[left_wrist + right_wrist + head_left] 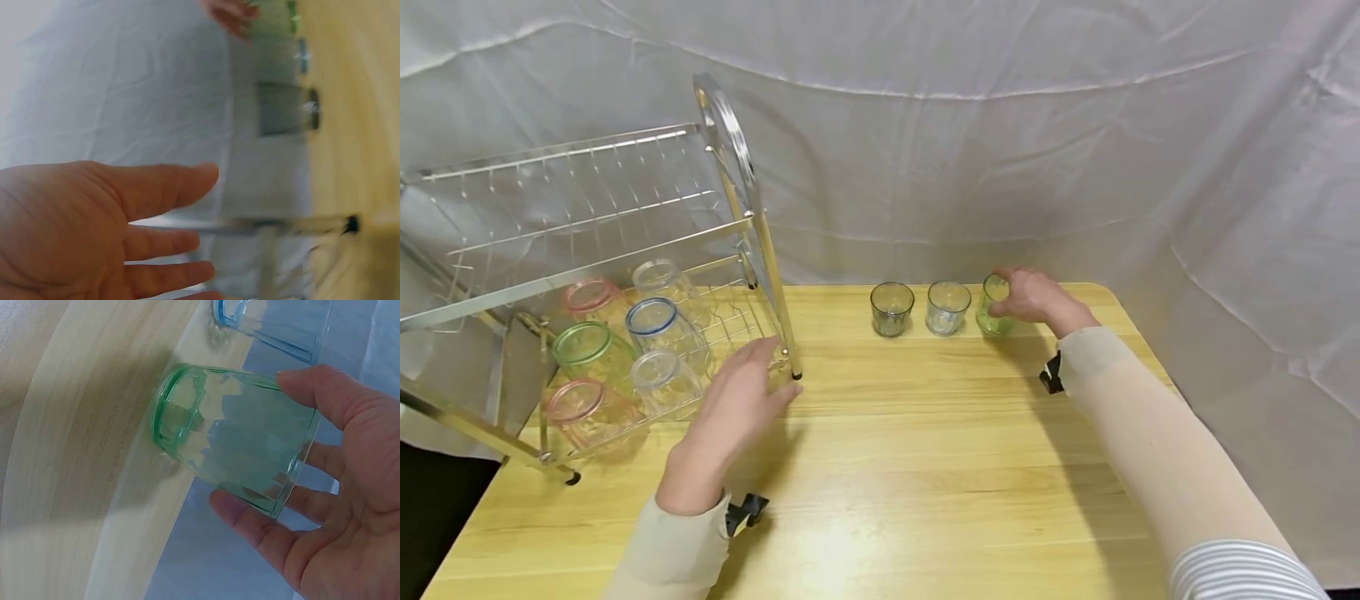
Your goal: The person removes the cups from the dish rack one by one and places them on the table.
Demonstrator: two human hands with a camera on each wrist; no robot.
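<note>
My right hand (1032, 296) is at the green glass (997, 307), the rightmost of three at the back of the table. In the right wrist view the thumb (306, 386) lies along one side of its rim end and the fingers (250, 528) reach round the other. The green glass stands upright. A blue-tinted glass (948, 308) is beside it, then a dark grey glass (892, 309). My left hand (730, 408) is in the air by the front right corner of the metal rack (767, 275), fingers extended, thumb apart, palm bare in the left wrist view.
On the rack's lower shelf several glasses sit upside down, among them a blue-ringed glass (653, 321), a green glass (587, 346) and a pink glass (580, 404). Wire bars form the upper shelf (587, 208). Pale cloth (970, 167) hangs behind the wooden table (887, 450).
</note>
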